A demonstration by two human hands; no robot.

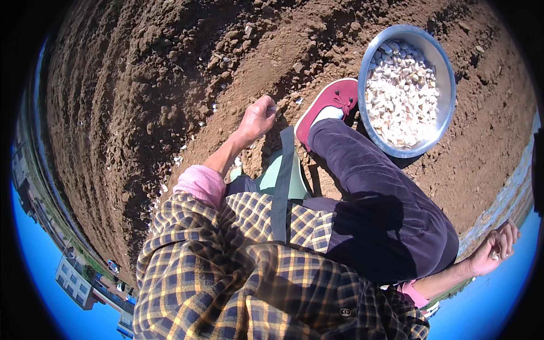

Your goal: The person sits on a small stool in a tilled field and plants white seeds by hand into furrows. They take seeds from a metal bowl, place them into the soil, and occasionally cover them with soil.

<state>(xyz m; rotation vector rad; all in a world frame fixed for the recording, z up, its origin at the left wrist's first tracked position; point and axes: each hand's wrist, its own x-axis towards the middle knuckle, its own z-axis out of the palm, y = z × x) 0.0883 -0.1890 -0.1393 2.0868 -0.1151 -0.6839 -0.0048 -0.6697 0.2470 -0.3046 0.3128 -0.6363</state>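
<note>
My left hand [258, 118] is closed low over the brown soil, left of my shoe. A small pale bit, apparently a garlic clove [272, 109], shows at its fingertips. Far out on the right, my right hand [495, 250] is raised with curled fingers around a pale garlic clove [494, 256]; whether more lie in the palm is hidden. A metal basin [447, 106] of loose garlic cloves [401, 97] stands on the ground at the upper right, beside my red shoe [325, 100]. More cloves [177, 160] lie in a line along a shallow furrow on the left.
Between my legs is a pale green plastic object [274, 174], crossed by a dark strap [283, 182]. Ridged, cloddy soil [106, 106] spreads to the left. Bluish-white sheeting [495, 208] runs along the right edge. Buildings [73, 282] stand far off at the lower left.
</note>
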